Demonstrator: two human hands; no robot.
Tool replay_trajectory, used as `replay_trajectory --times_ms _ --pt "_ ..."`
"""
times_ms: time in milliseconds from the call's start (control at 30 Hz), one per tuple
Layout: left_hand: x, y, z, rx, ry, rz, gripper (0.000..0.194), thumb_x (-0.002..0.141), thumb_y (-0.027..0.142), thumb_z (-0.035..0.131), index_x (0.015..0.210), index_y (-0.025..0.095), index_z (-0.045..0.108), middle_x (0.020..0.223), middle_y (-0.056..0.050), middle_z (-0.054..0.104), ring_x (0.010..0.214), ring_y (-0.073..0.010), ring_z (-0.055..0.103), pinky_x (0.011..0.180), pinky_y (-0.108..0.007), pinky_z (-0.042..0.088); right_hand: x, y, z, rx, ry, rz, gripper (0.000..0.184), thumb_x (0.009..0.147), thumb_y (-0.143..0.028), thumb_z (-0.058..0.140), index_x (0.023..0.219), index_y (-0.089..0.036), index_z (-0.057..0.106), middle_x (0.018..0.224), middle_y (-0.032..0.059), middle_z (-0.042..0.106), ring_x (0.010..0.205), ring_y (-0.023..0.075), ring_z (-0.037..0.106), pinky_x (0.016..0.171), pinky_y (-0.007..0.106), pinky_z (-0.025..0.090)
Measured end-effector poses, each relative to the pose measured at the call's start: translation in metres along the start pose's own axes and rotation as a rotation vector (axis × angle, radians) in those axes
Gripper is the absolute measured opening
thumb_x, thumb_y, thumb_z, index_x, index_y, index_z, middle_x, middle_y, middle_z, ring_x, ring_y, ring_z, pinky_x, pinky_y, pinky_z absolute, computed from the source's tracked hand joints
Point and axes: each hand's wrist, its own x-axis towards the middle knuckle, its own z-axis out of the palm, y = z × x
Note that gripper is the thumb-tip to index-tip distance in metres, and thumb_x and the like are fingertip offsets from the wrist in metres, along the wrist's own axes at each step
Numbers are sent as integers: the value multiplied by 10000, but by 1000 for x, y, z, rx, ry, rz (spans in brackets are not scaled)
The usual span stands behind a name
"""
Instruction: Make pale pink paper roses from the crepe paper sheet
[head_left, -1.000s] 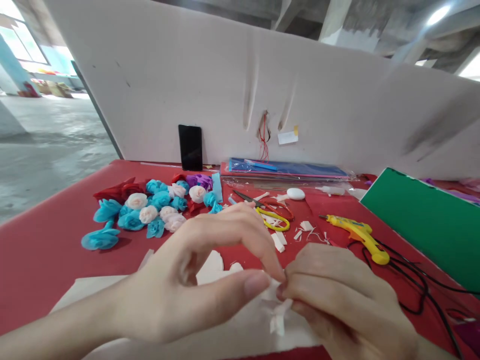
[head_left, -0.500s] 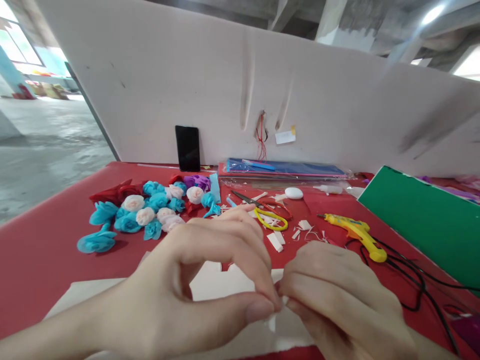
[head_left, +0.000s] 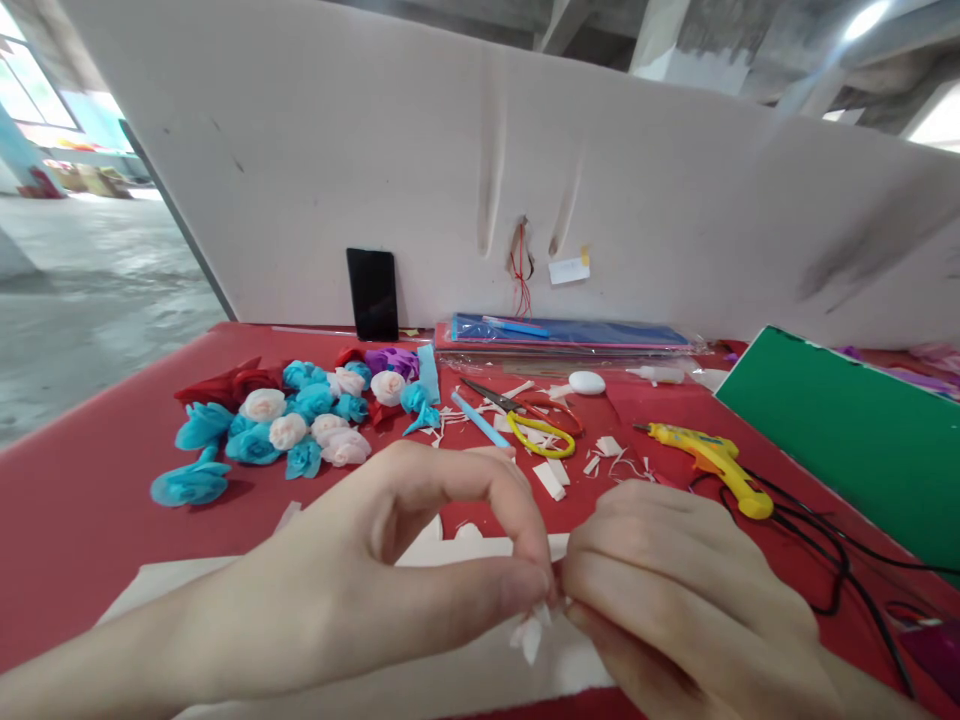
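At lower centre of the frame, one small white piece [head_left: 530, 638] is being pinched by the thumb and forefinger of the left hand [head_left: 330, 580] and, seemingly, the bunched fingertips of the right hand [head_left: 682, 585]. It is apparently unfinished and being shaped; how many remain cannot be told. At centre left, about six pale flowers [head_left: 264, 405], seemingly done, are lying among blue flowers [head_left: 253, 443] too crowded for counting. One pair of scissors [head_left: 511, 405] and one glue gun [head_left: 709, 455] are lying untouched.
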Motion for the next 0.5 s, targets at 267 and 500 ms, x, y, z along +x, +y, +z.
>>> replay_trajectory --times_ms 267,500 --pt "1 4 4 123 53 33 94 853 186 650 791 258 656 749 82 631 703 -74 584 645 -134 475 3 -2 -2 -133 2 -80 234 938 -127 548 724 -156 638 598 -14 698 544 94 649 634 223 547" --pt "-2 7 6 479 388 321 108 913 246 546 839 261 625 774 61 634 730 -108 602 712 -209 503 0 -9 -14 -188 -61 -28 167 928 -138 573 811 -160 690 674 23 751 545 145 675 521 282 533"
